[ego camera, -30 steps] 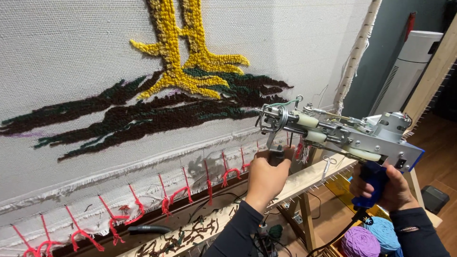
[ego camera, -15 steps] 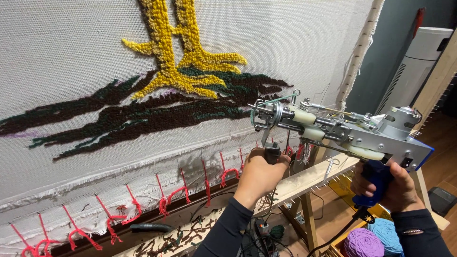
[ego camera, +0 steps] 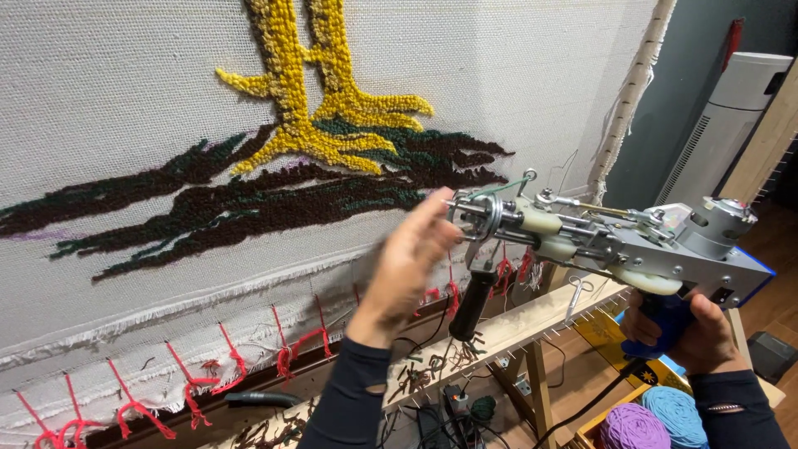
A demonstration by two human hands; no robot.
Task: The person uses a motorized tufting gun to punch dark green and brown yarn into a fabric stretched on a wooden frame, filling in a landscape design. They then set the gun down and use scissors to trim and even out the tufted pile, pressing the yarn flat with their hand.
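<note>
My right hand [ego camera: 694,328] grips the blue rear handle of a grey metal tufting gun [ego camera: 615,241], held level with its needle end pointing left toward the cloth. My left hand [ego camera: 403,270] is off the gun's black front handle [ego camera: 470,303]. It is raised beside the needle head, fingers loosely spread and blurred, touching or nearly touching the gun's front. A green yarn strand runs into the gun's top. Behind hangs a stretched white backing cloth [ego camera: 125,91] with a tufted yellow tree trunk [ego camera: 312,108] and dark brown and green ground [ego camera: 249,199].
The wooden frame rail [ego camera: 532,320] below has tack strips and small scissors [ego camera: 576,295]. Red yarn ties hold the cloth's lower edge. Purple and blue yarn balls [ego camera: 657,420] sit at lower right. A white tower appliance [ego camera: 731,116] stands at the right. Cables lie under the frame.
My left hand let go of the black front handle and rose to the gun's needle head. The gun stayed roughly level in my right hand.
</note>
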